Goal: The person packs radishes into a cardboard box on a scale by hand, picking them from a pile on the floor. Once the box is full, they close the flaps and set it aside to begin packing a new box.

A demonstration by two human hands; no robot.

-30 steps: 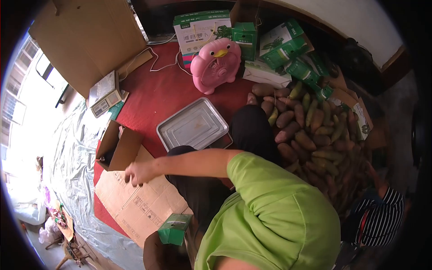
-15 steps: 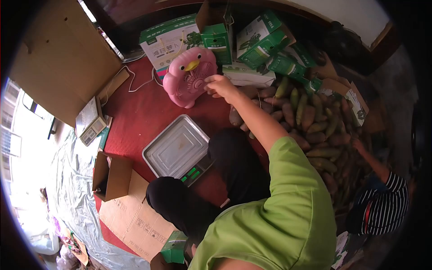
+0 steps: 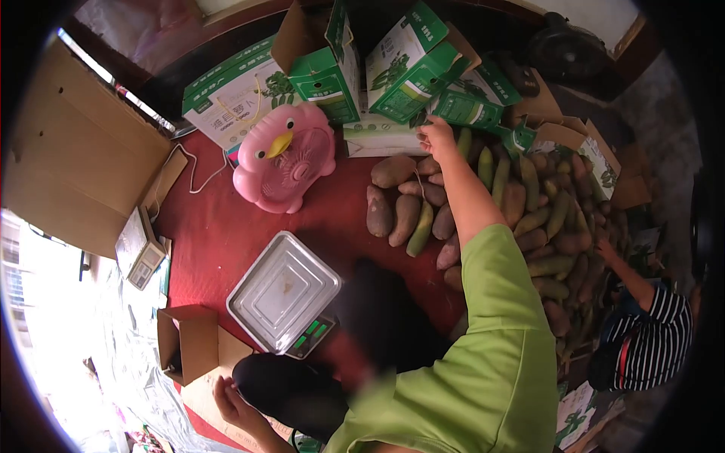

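My right hand [image 3: 438, 137] is stretched far forward. Its fingers are curled together at the lower edge of a tilted green-and-white printed box [image 3: 408, 64], over a flat white box [image 3: 381, 136]; what they pinch is hidden. Just below it begins a heap of long green root vegetables [image 3: 559, 215] and brown-red ones resembling sweet potatoes [image 3: 393, 172]. My left hand [image 3: 234, 405] hangs low beside my left knee, fingers loosely bent and apart, holding nothing. Before my knees sits a digital scale [image 3: 283, 291] with a bare metal tray and lit green displays.
A pink bird-shaped fan [image 3: 291, 158] stands on the red floor covering [image 3: 198, 238], its cord trailing left. An open brown carton [image 3: 185, 343] is at left, near a small white device [image 3: 141, 249]. At right, a person in a striped top [image 3: 653, 340] reaches into the heap.
My right hand has moved right, from beside the pink fan to the boxes above the vegetables. My left hand has come into view at lower left. The view has shifted.
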